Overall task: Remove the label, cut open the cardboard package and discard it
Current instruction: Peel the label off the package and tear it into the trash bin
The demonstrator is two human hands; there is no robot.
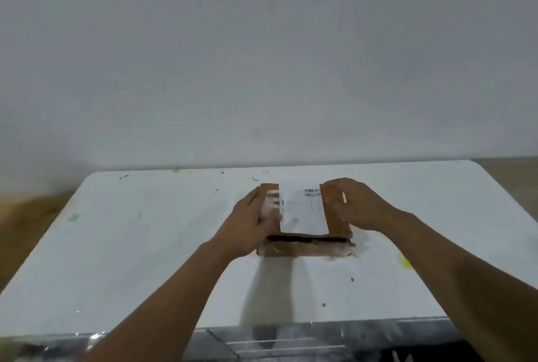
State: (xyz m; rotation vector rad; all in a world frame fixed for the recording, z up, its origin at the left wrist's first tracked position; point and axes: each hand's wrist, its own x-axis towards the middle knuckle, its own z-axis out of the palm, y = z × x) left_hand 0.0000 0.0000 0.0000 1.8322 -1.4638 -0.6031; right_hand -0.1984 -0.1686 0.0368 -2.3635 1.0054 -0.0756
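Note:
A flat brown cardboard package [337, 216] lies on the white table [145, 245], near its middle. A white label [302, 210] with barcodes covers the middle of its top face. My left hand [250, 224] holds the package's left side, thumb lying on the top next to the label's left edge. My right hand [358, 204] grips the right side with its fingers curled over the top far corner. The package's near side shows a dark gap under the top flap.
The table top carries small dark specks and a yellow smear [405, 262] at the right. A plain white wall [262, 55] stands just behind the table. Brown floor [26, 216] shows at the left and far right.

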